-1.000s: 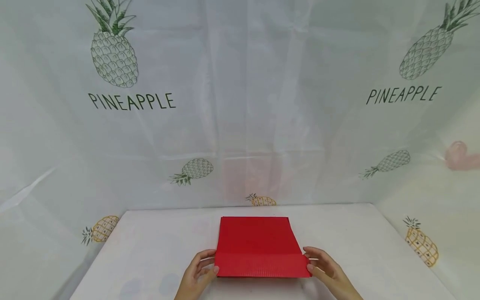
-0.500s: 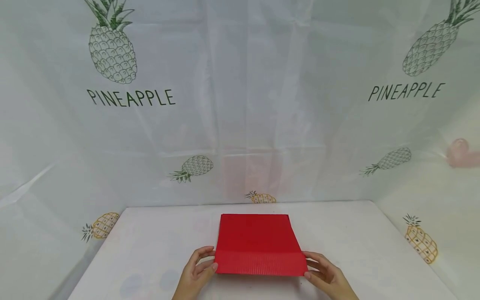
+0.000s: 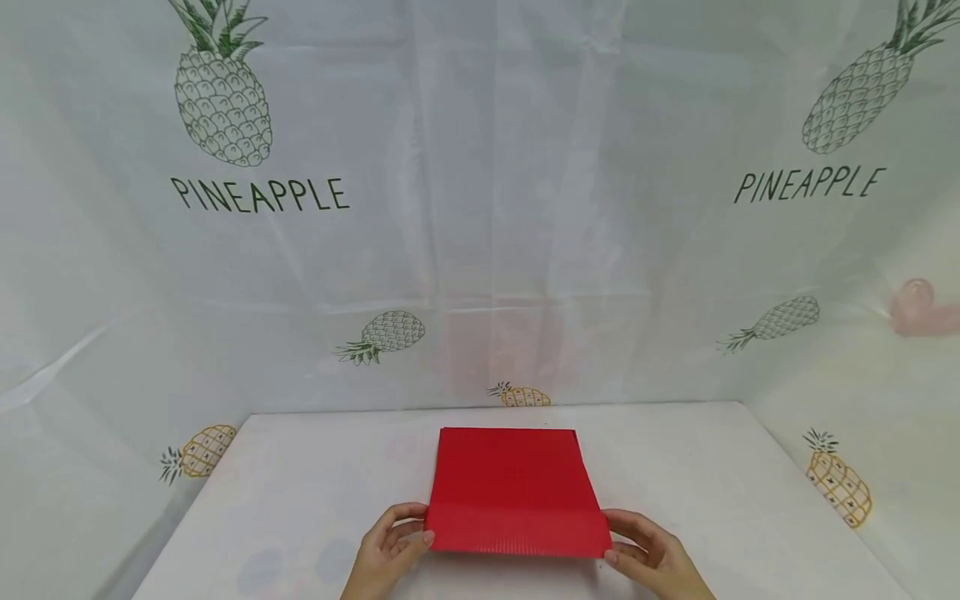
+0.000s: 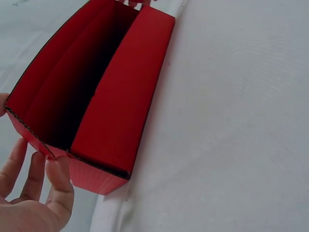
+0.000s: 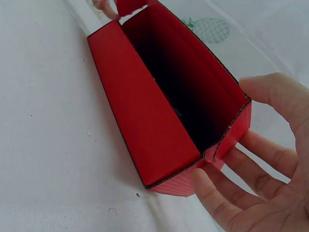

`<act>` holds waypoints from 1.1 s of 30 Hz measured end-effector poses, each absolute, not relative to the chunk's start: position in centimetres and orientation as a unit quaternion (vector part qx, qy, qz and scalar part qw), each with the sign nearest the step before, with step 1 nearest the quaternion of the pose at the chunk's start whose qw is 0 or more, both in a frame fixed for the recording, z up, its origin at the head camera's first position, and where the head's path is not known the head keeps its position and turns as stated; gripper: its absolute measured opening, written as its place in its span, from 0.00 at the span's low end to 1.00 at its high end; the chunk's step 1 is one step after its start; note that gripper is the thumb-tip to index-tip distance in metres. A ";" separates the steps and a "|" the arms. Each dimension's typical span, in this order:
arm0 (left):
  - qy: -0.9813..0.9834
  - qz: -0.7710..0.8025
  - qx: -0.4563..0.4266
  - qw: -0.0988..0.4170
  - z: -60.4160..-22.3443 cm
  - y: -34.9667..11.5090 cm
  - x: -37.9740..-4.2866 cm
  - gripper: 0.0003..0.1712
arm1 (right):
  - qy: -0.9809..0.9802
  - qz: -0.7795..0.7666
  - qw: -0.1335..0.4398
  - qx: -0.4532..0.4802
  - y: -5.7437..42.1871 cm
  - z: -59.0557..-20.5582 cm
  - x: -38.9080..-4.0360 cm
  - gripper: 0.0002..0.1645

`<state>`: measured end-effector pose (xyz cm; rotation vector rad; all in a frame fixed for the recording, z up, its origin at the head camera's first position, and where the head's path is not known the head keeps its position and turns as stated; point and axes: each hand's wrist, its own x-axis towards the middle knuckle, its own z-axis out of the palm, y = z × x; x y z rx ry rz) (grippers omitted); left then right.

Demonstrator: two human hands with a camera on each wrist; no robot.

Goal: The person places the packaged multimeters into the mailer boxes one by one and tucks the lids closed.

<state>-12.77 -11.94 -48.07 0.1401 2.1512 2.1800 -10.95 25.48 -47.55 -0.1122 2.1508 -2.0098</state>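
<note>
A red cardboard box (image 3: 513, 479) sits on the white table with its lid partly raised. In the left wrist view, a dark opening shows between the lid (image 4: 46, 82) and the box's front part (image 4: 123, 92). My left hand (image 3: 386, 552) grips the lid's left front corner, fingers along its side flap. At the right front corner my right hand (image 3: 654, 552) does the same, its thumb on the lid's edge and its fingertips against the side (image 5: 236, 128). What lies inside the box is too dark to tell.
The white table (image 3: 322, 475) carries the box near its front middle. A whitish sheet printed with pineapples (image 3: 225, 108) hangs behind and on both sides.
The right side flap, sticking out a second ago, now sits in line with the lid. The lid's front edge has dropped slightly. Both hands keep their places at the corners.
</note>
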 end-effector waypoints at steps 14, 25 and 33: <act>0.729 0.681 0.023 0.069 -48.3 -11.8 -12.3 0.33 | 0.755 -0.647 0.083 -0.065 25.3 -47.9 -11.0 0.32; 0.774 0.633 0.019 -0.014 -49.3 -11.2 -11.5 0.27 | 0.712 -0.683 0.079 -0.140 25.5 -48.8 -11.1 0.34; 0.773 0.629 0.076 -0.014 -49.6 -11.6 -11.5 0.28 | 0.722 -0.677 0.093 -0.108 25.7 -48.4 -10.8 0.34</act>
